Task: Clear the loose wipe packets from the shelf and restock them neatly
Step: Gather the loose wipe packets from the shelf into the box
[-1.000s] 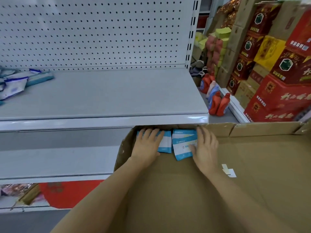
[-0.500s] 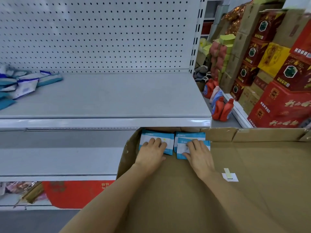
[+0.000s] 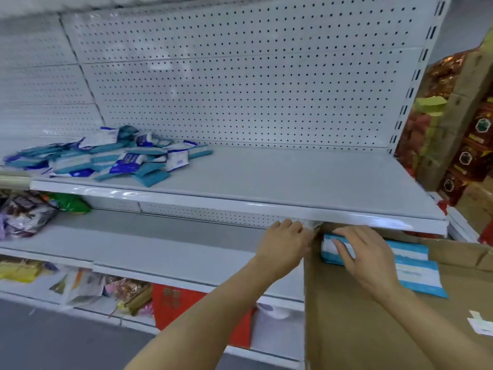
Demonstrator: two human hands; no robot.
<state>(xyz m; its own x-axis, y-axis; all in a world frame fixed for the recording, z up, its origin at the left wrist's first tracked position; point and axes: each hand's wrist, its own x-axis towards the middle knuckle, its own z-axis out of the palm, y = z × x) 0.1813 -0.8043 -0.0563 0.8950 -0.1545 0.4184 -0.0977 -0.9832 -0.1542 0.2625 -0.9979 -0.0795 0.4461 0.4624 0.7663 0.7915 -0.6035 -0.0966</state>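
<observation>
A loose heap of blue-and-white wipe packets (image 3: 112,156) lies at the left end of the grey upper shelf (image 3: 293,180). In the far left corner of the brown cardboard box (image 3: 352,316), several blue-and-white packets (image 3: 412,265) lie flat, side by side. My right hand (image 3: 365,255) rests on them with its fingers spread, pressing rather than gripping. My left hand (image 3: 285,244) is at the box's left wall, just under the shelf lip. Its fingers are bent and the fingertips are blurred, so I cannot tell whether it holds anything.
A white pegboard (image 3: 240,84) backs the shelf. Snack bags (image 3: 24,214) sit on the lower shelf at the left, with more goods (image 3: 106,289) on the bottom shelf. Red and brown cartons (image 3: 464,145) are stacked at the right. A taped label (image 3: 480,323) is stuck on the box floor.
The view has swung left, bringing the loose pile into sight. My left hand has moved off the packets to the box's left wall. My right hand stays on the packets.
</observation>
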